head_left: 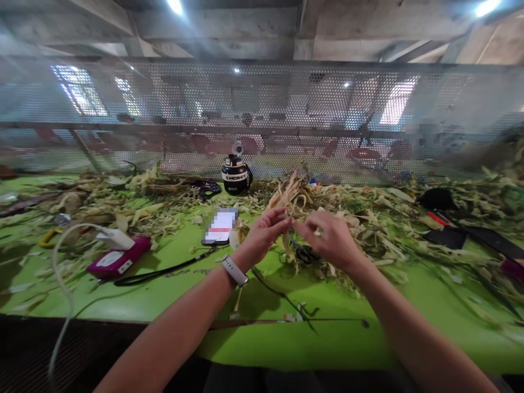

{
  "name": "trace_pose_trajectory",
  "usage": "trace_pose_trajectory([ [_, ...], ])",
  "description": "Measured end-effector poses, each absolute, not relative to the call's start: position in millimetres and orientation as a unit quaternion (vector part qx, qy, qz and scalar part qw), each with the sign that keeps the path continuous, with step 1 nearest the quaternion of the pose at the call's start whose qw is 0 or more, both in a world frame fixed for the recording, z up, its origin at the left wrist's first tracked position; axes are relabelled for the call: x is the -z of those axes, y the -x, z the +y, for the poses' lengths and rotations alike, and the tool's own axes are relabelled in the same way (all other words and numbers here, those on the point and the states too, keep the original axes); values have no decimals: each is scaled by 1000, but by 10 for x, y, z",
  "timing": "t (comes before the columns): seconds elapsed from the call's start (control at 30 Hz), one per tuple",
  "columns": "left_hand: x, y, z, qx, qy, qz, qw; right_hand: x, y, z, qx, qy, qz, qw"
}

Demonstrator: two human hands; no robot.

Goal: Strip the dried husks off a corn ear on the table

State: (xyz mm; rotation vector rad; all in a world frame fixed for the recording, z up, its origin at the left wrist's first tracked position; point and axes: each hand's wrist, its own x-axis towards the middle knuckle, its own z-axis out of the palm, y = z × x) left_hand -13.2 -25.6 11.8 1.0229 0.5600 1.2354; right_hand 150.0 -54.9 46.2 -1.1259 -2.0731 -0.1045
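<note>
Work on the corn husks looks to be partway through: the left hand (264, 232) and the right hand (327, 237) meet fingertip to fingertip over the bench (176, 297), just in front of a bundle of dry husk strips (282, 196) that fans up and away from them. The left hand is nearly closed, thumb and fingers drawn together towards a pinch; the right hand is loosely curled, with its index finger and thumb brought in close. Whatever lies between the fingertips is too small to make out, so it cannot be told whether either hand grips a strip, or whether the bundle touches them. What appears done is the stripping of much of the husk, since torn pieces lie all over the bench; what seems left is the handwork at the fingertips and the loose husks (360, 218) heaped to the right — flat, curled and unsorted. Dark-handled scissors (307, 254) lie just below the hands, partly covered by scraps. A phone (221, 226) rests left of the left hand, with a black bottle (234, 180) behind it — and a magenta power bank (120, 259) sits farther left, apart from the work.
</note>
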Motion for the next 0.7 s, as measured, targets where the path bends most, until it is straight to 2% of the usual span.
trace_pose_trajectory([
  [0.07,-124,134,-259,-553,-444,244,661,-385,-1406,-565,-55,453,-837,301],
  [0.1,-124,135,-259,-556,-442,247,659,-344,-1365,-562,-97,454,-838,289],
  [0.23,-108,155,-220,-571,-453,260,633,-266,-1306,-525,-193,426,-822,325],
  [0.37,-95,198,-167,-542,-520,258,607,-294,-1357,-490,-163,436,-812,353],
  [0.53,-93,222,-157,-511,-569,260,590,-276,-1359,-468,-83,417,-849,315],
  [0.7,-99,212,-149,-538,-562,294,555,-292,-1363,-479,-90,410,-858,296],
])
